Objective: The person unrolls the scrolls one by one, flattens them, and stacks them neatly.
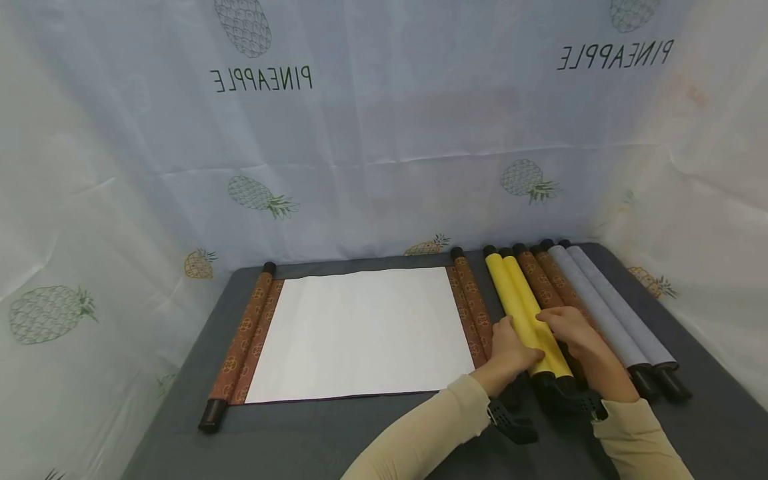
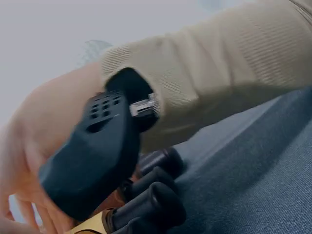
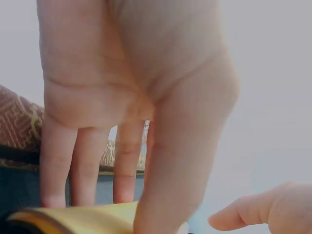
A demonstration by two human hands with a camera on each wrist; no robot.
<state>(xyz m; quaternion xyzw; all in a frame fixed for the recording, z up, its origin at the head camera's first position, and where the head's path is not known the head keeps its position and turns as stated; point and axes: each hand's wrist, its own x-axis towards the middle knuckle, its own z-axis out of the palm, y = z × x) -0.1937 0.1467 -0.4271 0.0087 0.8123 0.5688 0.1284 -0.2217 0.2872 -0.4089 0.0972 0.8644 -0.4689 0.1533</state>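
Observation:
Two yellow scroll rolls [image 1: 515,301] lie side by side, black knobs at their ends. My left hand [image 1: 509,352] holds them from the left, its thumb across the yellow surface near the front end. From the right, my right hand [image 1: 573,331] holds the same pair. In the right wrist view its fingers reach down at one side of the yellow roll [image 3: 92,217], with the thumb at the other. An unrolled scroll [image 1: 360,333] with white paper and brown patterned rollers lies flat to the left. The left wrist view shows black roller knobs [image 2: 153,204] under that hand.
Brown patterned rolls [image 1: 537,277] and grey rolls [image 1: 618,307] lie to the right of the yellow pair. Dark cloth covers the table [image 1: 312,440]. A pale curtain [image 1: 384,200] with pineapple prints hangs behind and at both sides.

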